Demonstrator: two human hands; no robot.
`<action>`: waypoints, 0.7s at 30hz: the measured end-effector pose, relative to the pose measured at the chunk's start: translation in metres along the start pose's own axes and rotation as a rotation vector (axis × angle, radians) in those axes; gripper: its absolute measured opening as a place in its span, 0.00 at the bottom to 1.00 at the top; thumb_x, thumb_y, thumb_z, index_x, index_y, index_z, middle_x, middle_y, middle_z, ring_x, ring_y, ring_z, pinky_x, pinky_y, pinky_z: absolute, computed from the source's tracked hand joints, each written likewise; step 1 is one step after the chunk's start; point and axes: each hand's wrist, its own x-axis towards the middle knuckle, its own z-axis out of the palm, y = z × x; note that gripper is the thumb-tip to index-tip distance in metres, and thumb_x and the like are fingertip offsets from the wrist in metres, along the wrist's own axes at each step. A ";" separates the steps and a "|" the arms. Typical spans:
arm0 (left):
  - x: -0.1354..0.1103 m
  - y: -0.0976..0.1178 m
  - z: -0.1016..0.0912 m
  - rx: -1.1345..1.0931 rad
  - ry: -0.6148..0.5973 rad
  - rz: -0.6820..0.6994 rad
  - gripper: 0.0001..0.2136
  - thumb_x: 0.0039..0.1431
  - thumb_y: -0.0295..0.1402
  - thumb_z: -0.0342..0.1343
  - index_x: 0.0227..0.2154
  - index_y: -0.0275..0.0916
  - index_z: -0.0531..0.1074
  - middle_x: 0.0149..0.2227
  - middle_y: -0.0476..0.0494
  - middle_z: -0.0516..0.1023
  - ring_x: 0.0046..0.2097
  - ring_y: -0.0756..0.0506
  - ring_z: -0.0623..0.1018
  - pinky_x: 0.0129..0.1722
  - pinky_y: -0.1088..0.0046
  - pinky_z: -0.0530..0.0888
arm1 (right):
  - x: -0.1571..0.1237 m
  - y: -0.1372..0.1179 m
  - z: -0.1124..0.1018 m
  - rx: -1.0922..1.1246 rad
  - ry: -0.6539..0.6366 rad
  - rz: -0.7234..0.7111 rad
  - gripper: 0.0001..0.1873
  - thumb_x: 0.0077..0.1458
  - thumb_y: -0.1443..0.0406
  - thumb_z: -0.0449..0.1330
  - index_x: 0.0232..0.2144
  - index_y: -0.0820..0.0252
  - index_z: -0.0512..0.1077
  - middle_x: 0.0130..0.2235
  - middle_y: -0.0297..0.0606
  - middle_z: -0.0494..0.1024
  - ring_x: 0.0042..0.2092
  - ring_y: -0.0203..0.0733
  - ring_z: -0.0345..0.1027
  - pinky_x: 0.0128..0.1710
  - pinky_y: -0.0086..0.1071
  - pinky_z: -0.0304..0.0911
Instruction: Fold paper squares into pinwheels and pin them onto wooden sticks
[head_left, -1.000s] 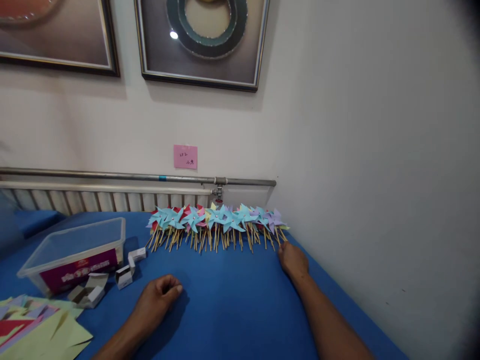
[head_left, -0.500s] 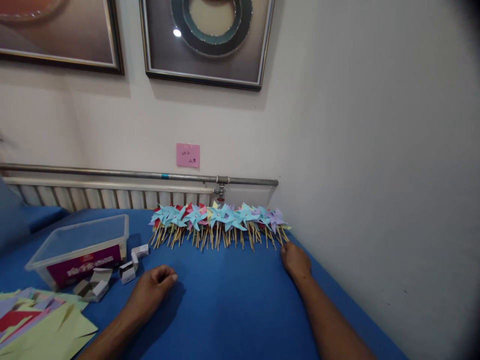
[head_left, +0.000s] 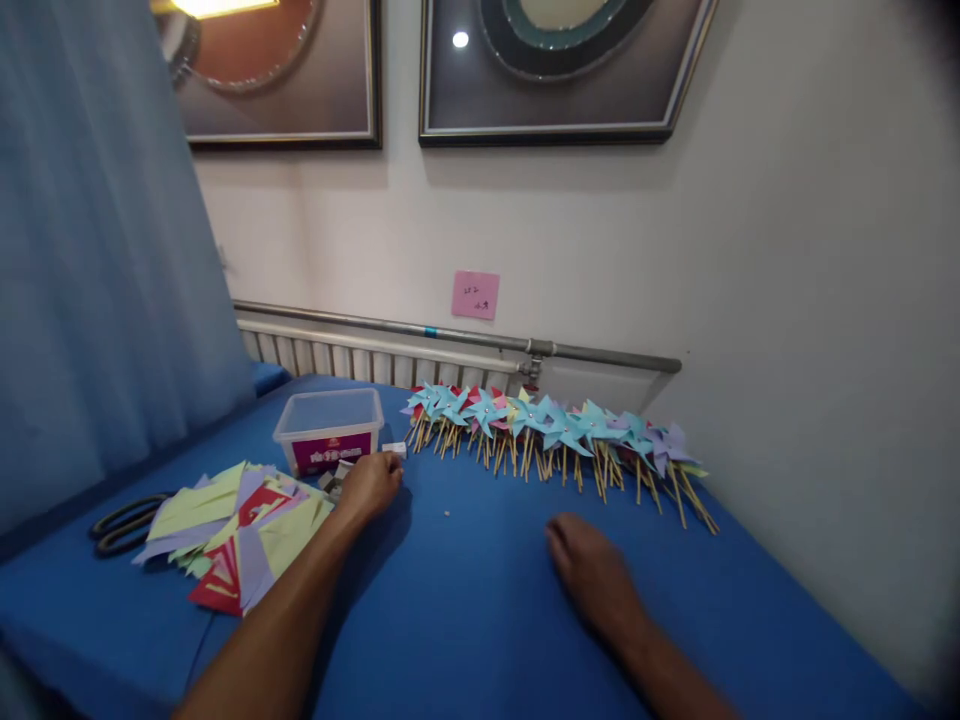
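The left hand (head_left: 371,487) extends front-left of the paper pinwheels (head_left: 564,430), the right hand (head_left: 591,572) before them, both curled; whether gripping anything, I cannot tell.

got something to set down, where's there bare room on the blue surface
Most room lies between the left hand and right hand, in front of the pinwheels, bar one tiny pale speck. A second patch runs between the right forearm and the wall. It's crowded on the left: tub, small boxes, paper pile, black loop handles.
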 end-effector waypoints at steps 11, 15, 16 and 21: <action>0.001 -0.014 -0.033 0.166 0.239 -0.229 0.14 0.69 0.35 0.48 0.42 0.41 0.80 0.43 0.36 0.85 0.47 0.37 0.83 0.41 0.66 0.70 | -0.025 -0.183 0.067 0.355 -0.089 -0.401 0.11 0.54 0.74 0.62 0.31 0.52 0.67 0.31 0.31 0.80 0.33 0.44 0.75 0.37 0.35 0.64; -0.003 -0.004 -0.029 0.187 0.274 -0.150 0.13 0.70 0.35 0.49 0.42 0.40 0.79 0.45 0.37 0.84 0.47 0.38 0.82 0.41 0.67 0.70 | -0.015 -0.163 0.059 0.570 -0.173 -0.210 0.08 0.63 0.71 0.55 0.33 0.54 0.70 0.33 0.33 0.80 0.34 0.40 0.75 0.36 0.31 0.63; -0.006 0.001 -0.024 0.185 0.265 -0.102 0.13 0.70 0.34 0.49 0.42 0.40 0.79 0.45 0.37 0.84 0.46 0.38 0.82 0.41 0.67 0.70 | -0.010 -0.156 0.055 0.611 -0.183 -0.144 0.08 0.64 0.68 0.54 0.33 0.54 0.71 0.32 0.33 0.80 0.34 0.40 0.74 0.36 0.31 0.62; -0.035 0.039 0.006 0.157 0.094 0.253 0.10 0.68 0.30 0.51 0.40 0.39 0.79 0.41 0.39 0.83 0.41 0.42 0.82 0.39 0.70 0.69 | 0.013 -0.128 0.047 0.733 -0.186 0.193 0.14 0.64 0.57 0.54 0.29 0.54 0.71 0.26 0.32 0.76 0.29 0.41 0.69 0.31 0.32 0.59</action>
